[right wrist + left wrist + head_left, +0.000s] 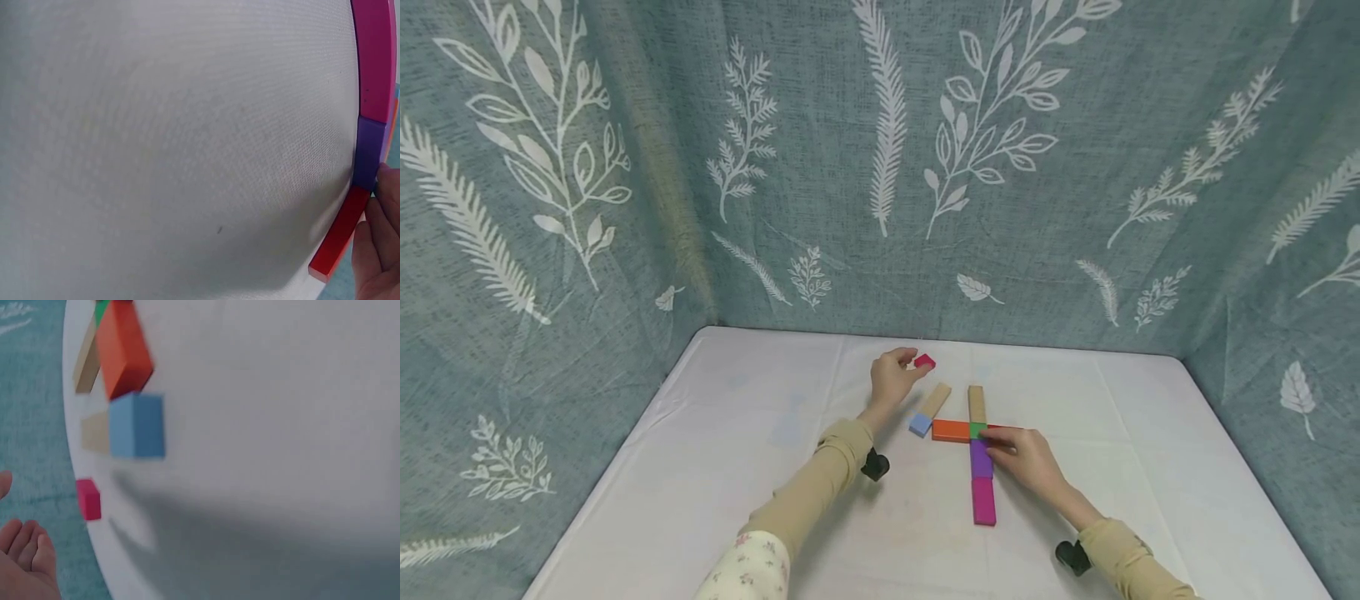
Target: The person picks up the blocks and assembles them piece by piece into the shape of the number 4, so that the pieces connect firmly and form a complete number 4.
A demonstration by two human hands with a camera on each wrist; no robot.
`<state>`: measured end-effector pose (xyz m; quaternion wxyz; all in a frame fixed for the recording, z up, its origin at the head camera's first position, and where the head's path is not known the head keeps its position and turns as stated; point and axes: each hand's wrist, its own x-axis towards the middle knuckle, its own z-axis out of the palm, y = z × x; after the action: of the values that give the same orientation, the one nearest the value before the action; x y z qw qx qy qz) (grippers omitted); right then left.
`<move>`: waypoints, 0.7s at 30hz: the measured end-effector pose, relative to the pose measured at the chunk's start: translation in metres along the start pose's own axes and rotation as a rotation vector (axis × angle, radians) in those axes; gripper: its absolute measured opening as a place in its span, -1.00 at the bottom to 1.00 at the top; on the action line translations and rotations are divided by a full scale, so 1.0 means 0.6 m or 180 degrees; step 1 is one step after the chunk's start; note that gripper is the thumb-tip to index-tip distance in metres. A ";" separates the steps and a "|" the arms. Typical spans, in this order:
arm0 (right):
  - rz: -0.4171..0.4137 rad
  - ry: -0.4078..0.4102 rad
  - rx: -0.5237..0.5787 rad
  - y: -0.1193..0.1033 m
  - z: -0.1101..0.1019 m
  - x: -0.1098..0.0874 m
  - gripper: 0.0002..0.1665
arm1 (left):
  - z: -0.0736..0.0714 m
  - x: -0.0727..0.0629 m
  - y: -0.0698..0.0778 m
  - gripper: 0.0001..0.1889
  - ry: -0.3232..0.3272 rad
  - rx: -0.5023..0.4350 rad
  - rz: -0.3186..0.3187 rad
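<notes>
In the head view, my left hand (891, 379) reaches toward a small pinkish-red block (925, 362) at the back, thumb and fingers spread. The left wrist view shows those fingers apart from the block. My right hand (1030, 458) touches a cross-shaped layout of blocks, fingertips by the green block (977, 430) and thumb by the purple block (981, 458). A red block (340, 234) lies partly under that hand. An orange block (951, 431) forms the left arm, a natural wood block (976, 403) the top, and a magenta block (983, 501) the bottom.
Left of the cross, a blue block (920, 424) touches the end of a slanted wood block (937, 398). Everything lies on a white-covered table (737, 433). A blue-green leaf-patterned curtain (835, 167) hangs behind and at both sides.
</notes>
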<state>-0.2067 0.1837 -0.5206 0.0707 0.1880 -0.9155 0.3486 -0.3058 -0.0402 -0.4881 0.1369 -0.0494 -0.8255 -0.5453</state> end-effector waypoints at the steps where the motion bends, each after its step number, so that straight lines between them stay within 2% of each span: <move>1: -0.0001 0.0005 -0.0003 0.000 0.000 0.000 -0.65 | -0.004 0.006 0.001 -0.65 -0.0006 0.0016 0.0025; 8: -0.0003 -0.0025 0.0043 0.003 0.000 0.001 -0.65 | -0.031 0.049 0.013 -0.61 -0.0041 0.0156 0.0047; 13: 0.0030 -0.0057 0.0058 0.003 0.000 0.001 -0.65 | -0.045 0.072 0.023 -0.59 -0.0041 0.0143 0.0164; 16: 0.0046 -0.0067 0.0055 0.003 -0.001 0.001 -0.65 | -0.048 0.077 0.025 -0.58 -0.0045 0.0122 0.0225; 21: 0.0023 -0.0033 0.0002 0.004 0.001 0.000 -0.65 | -0.040 0.069 0.015 -0.58 -0.0145 0.0143 0.0192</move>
<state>-0.2077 0.1849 -0.5222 0.0647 0.1865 -0.9164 0.3481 -0.3392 -0.0611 -0.4595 0.1355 -0.0834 -0.8386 -0.5210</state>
